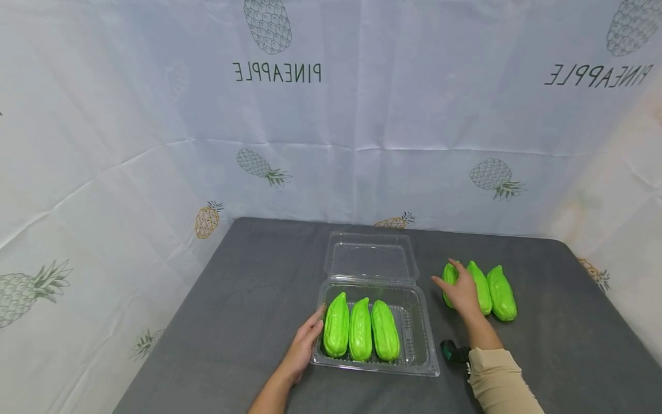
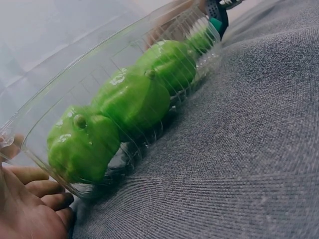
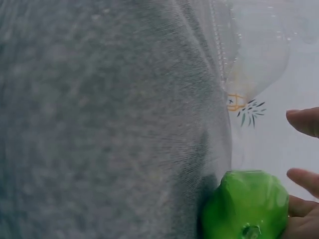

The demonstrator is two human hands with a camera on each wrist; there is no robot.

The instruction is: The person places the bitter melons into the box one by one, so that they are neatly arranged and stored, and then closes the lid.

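Observation:
Bright green ridged gourds lie in two groups. Three gourds [image 1: 360,330] sit side by side in a clear plastic clamshell box [image 1: 424,351], its lid folded back. My left hand [image 1: 303,345] rests against the box's left side, fingers relaxed along the outer wall and one digit up at the rim. To the right of the box, my right hand [image 1: 464,290] reaches over the leftmost gourd [image 1: 449,282] of the second group, thumb and fingers spread apart. In the right wrist view that gourd [image 3: 246,206] shows beside the fingers [image 3: 304,181]. Two further gourds [image 1: 500,293] lie right of this hand.
A dark grey cloth covers the table [image 1: 248,299]. The raised clear lid [image 1: 369,257] lies back behind the box. A dark strap-like object with green [image 1: 454,351] is at the right wrist, near the box's right edge. A pineapple-print curtain [image 1: 336,115] hangs behind.

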